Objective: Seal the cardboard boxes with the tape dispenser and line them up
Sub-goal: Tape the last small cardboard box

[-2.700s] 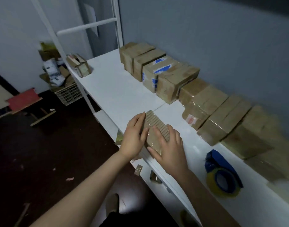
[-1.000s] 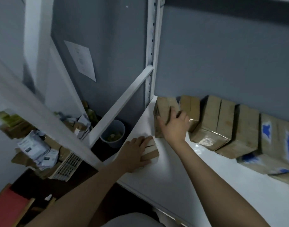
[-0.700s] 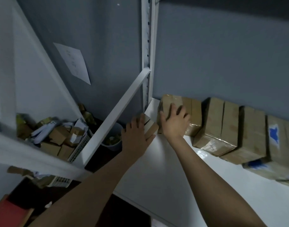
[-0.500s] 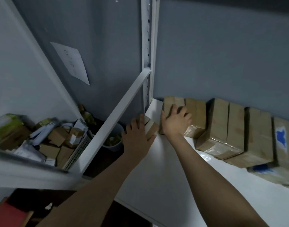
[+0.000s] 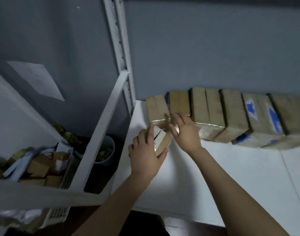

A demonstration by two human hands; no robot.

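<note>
Near the counter's (image 5: 179, 184) back left corner, the right hand (image 5: 186, 133) has come off the end box's (image 5: 156, 108) top, fingers spread, while the left hand (image 5: 145, 159) still grips the small box (image 5: 162, 140) just before it.

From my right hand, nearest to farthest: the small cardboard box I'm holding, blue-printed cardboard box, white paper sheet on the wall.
1. Small cardboard box, in left hand, adjacent.
2. Blue-printed cardboard box, rightward in row.
3. White paper sheet, far-left wall.

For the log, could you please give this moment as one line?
left hand: holds small cardboard box | right hand: at row's end box
</note>
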